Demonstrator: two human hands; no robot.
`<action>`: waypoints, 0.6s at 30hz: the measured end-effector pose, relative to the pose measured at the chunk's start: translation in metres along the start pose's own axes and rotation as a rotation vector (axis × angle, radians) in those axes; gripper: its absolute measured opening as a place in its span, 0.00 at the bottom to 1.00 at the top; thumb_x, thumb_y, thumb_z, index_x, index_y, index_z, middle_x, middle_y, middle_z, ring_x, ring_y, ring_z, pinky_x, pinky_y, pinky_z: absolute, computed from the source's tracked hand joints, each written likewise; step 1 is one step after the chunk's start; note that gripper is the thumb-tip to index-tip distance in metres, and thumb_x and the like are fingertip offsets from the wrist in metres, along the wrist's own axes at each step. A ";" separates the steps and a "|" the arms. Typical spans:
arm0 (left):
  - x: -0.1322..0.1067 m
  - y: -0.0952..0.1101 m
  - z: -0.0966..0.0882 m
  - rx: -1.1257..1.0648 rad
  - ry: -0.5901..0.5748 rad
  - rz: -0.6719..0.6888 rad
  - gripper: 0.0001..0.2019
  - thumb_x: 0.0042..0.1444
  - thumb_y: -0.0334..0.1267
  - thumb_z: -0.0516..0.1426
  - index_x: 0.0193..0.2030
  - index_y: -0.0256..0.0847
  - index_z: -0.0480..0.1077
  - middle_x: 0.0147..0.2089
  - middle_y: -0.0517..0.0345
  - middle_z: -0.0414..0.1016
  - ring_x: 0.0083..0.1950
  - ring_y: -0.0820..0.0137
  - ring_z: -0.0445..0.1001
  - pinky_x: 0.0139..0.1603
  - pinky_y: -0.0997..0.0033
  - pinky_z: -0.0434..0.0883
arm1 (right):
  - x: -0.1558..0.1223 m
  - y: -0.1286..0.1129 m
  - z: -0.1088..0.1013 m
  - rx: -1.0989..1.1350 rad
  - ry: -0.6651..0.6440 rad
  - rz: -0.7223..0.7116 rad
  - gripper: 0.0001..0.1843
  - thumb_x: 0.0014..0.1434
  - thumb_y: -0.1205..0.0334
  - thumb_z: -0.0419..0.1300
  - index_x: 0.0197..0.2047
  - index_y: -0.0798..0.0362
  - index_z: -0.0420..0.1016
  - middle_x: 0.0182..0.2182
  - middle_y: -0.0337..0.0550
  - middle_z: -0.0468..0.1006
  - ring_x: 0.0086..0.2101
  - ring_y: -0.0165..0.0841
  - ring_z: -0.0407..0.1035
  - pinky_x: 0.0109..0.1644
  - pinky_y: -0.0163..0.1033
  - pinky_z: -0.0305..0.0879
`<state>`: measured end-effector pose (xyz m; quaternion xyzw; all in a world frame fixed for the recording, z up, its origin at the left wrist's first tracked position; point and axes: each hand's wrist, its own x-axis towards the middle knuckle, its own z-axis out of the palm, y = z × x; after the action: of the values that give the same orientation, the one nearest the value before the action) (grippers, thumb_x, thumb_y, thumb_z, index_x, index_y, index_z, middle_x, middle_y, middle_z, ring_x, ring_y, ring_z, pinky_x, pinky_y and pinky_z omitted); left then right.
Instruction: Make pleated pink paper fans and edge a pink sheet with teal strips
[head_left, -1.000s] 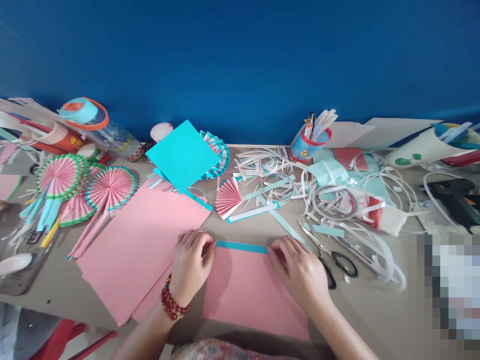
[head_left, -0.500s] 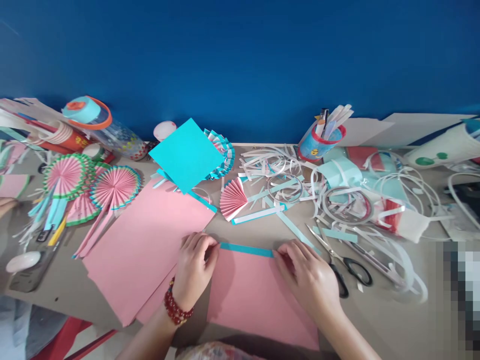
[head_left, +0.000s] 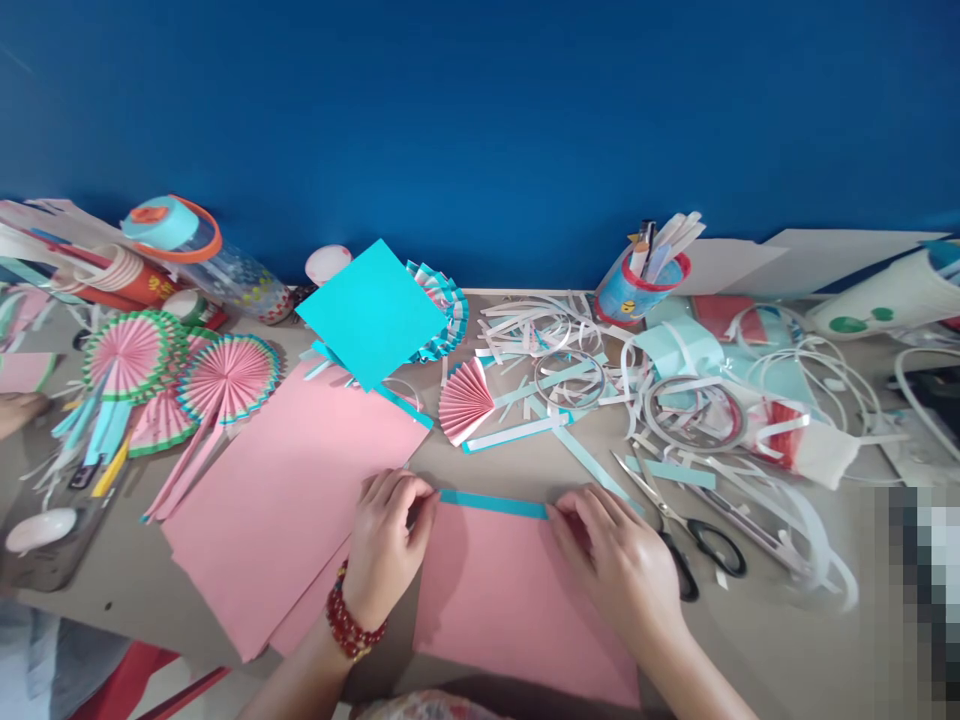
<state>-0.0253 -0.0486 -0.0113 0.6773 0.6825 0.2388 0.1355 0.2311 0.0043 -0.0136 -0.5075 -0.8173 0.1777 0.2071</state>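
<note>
A pink sheet of paper (head_left: 517,610) lies in front of me with a narrow blue paper strip (head_left: 495,504) along its far edge. My left hand (head_left: 394,535), a red bead bracelet at the wrist, pinches the strip and sheet at the left corner. At the right corner my right hand (head_left: 619,555) has its thumb and fingers closed on the same edge; the fingertips are partly hidden. Just right of that hand lie scissors (head_left: 679,520), blades apart. Larger pink sheets (head_left: 292,500) are stacked to the left, partly behind my left forearm.
Blue square paper (head_left: 373,315), a folded pink fan (head_left: 465,400) and paper scraps (head_left: 536,325) lie toward the wall. Finished rosettes (head_left: 229,378) and a water bottle (head_left: 217,265) are at left. A pen cup (head_left: 641,285) and tape rolls (head_left: 696,410) are at right. Another person's hand (head_left: 19,412) shows far left.
My hands keep their hold at both ends of the strip, with almost no movement. The other person's hand at the far left shows slightly more. The view has shifted a little.
</note>
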 end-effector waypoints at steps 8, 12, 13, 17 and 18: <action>0.001 0.002 0.000 -0.026 0.005 -0.008 0.07 0.63 0.29 0.55 0.35 0.43 0.63 0.34 0.58 0.72 0.40 0.64 0.71 0.45 0.59 0.66 | 0.001 -0.001 -0.001 -0.009 -0.007 0.007 0.12 0.68 0.60 0.50 0.32 0.49 0.66 0.28 0.41 0.74 0.31 0.36 0.70 0.37 0.40 0.59; 0.000 0.001 0.000 -0.022 0.005 -0.008 0.06 0.63 0.29 0.54 0.36 0.44 0.63 0.34 0.58 0.72 0.39 0.64 0.71 0.45 0.59 0.67 | 0.001 0.000 0.000 -0.004 -0.011 0.003 0.12 0.68 0.60 0.51 0.32 0.49 0.66 0.28 0.41 0.74 0.31 0.36 0.70 0.37 0.39 0.60; 0.000 0.001 0.000 -0.019 0.007 -0.007 0.06 0.63 0.29 0.54 0.36 0.44 0.63 0.34 0.58 0.72 0.39 0.63 0.72 0.46 0.59 0.67 | 0.001 0.000 0.000 -0.002 -0.012 0.005 0.12 0.68 0.60 0.51 0.32 0.49 0.66 0.28 0.41 0.74 0.31 0.36 0.70 0.37 0.39 0.60; 0.001 0.001 0.000 -0.008 0.018 -0.001 0.06 0.62 0.29 0.54 0.35 0.44 0.63 0.34 0.58 0.72 0.39 0.63 0.72 0.45 0.59 0.67 | 0.000 0.001 0.000 -0.007 -0.010 0.007 0.12 0.68 0.60 0.51 0.32 0.49 0.66 0.28 0.41 0.74 0.31 0.36 0.70 0.38 0.39 0.60; 0.001 0.002 -0.001 -0.007 0.017 -0.001 0.07 0.62 0.28 0.54 0.35 0.44 0.63 0.34 0.58 0.72 0.39 0.63 0.72 0.45 0.59 0.67 | 0.000 0.001 0.000 -0.007 -0.009 0.006 0.12 0.68 0.60 0.51 0.32 0.49 0.66 0.28 0.41 0.74 0.31 0.36 0.70 0.38 0.39 0.60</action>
<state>-0.0242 -0.0474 -0.0098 0.6744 0.6832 0.2467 0.1321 0.2315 0.0041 -0.0142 -0.5100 -0.8173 0.1777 0.2010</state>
